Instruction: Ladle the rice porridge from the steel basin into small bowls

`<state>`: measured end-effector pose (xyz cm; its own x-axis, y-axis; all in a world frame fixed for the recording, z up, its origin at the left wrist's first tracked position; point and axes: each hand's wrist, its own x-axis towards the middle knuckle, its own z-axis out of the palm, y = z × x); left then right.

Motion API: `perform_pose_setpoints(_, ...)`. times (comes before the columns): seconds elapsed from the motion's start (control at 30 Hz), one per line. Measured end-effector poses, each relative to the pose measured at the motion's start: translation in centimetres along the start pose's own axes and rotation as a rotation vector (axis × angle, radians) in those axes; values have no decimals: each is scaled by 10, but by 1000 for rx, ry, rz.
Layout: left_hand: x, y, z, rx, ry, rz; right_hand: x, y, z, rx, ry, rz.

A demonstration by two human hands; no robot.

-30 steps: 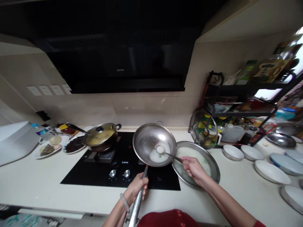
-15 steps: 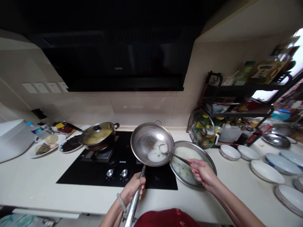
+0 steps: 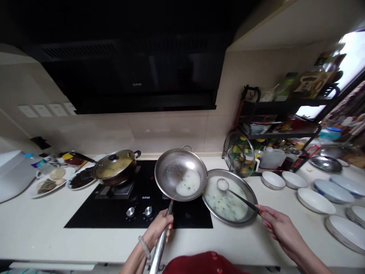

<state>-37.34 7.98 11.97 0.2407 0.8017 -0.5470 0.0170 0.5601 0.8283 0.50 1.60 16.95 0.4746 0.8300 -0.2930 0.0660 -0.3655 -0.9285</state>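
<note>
Grips with the left hand (image 3: 160,227), closed fully round, the long tubular handle of a wide, round, silver-grey metal wok (image 3: 171,167); wears a pale bracelet (image 3: 144,247) at that wrist. Holds with the right hand (image 3: 278,224), in a narrow grasp, the end of a slim, round-bowled metal ladle (image 3: 241,196) with a dark handle.

Places the wok over the right part of a black glass cooktop (image 3: 94,217), with the long handle running past the cooktop's front edge and a small wire loop on the far rim. Cannot tell whether resting on the burner or lifted. Gleams inside at the upper right, duller and pale-speckled at the left. Contains a rounded pool of milky white liquid (image 3: 189,183), off-centre to the right, dotted with a few dark flecks.

Hangs the ladle's bowl, whitish inside, over the left part of a broad, round, silver metal basin (image 3: 253,199) with cloudy white soup and green shreds (image 3: 228,207). Has this basin on the white countertop (image 3: 85,243), at the cooktop's right edge; cannot tell whether touching the wok's rim.
</note>
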Motion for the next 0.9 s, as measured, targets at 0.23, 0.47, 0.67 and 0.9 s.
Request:
perform_pose_setpoints(0.23,2,-2,-1,15,-5,14,8,73,-16,-847,113,-707)
perform_pose_setpoints(0.47,4,-3,-3,34,-3,-10,1,43,6,-849,168,-797)
perform_pose_setpoints(0.67,2,-2,-2,40,-5,7,1,-6,68,-665,-80,-676)
perform_pose_setpoints(0.9,3,-2,0,46,5,15,8,-22,123,-656,-246,-536)
